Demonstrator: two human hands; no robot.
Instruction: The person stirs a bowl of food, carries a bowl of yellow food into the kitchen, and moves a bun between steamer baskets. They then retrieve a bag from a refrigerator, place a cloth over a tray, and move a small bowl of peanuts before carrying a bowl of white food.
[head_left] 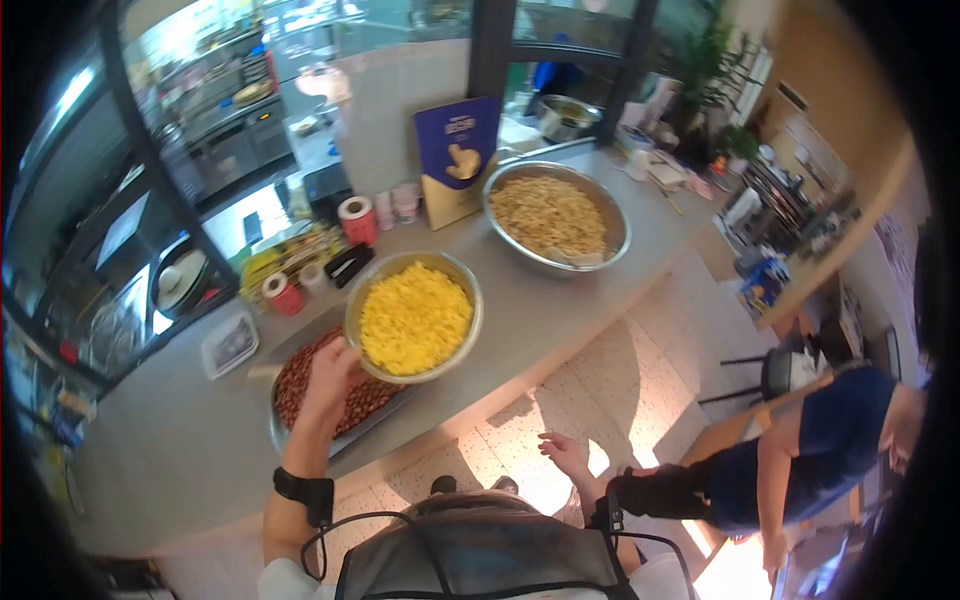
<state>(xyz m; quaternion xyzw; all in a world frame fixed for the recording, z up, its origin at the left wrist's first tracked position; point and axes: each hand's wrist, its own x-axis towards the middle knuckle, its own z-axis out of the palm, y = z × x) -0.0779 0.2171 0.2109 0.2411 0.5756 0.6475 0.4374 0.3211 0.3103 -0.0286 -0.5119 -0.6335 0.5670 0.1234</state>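
My left hand (335,372) is closed at the near-left rim of a metal bowl (474,330) full of crumbly yellow food (415,315) that looks like scrambled egg. Part of its fingers is hidden. Beneath that hand is a rectangular metal tray (395,412) of small reddish-brown pieces (362,405), partly covered by the forearm and the bowl. My right hand (567,455) hangs in the air off the counter's front edge, fingers apart and holding nothing. A larger metal bowl (618,235) of pale tan pieces (550,215) stands farther right on the counter.
Along the back of the grey counter (190,440) are a purple-and-gold box (455,160), a red-and-white roll (357,220), cups (404,203) and a clear plastic container (230,343). Glass windows stand behind. A person in dark blue (830,450) is at the right, near a chair.
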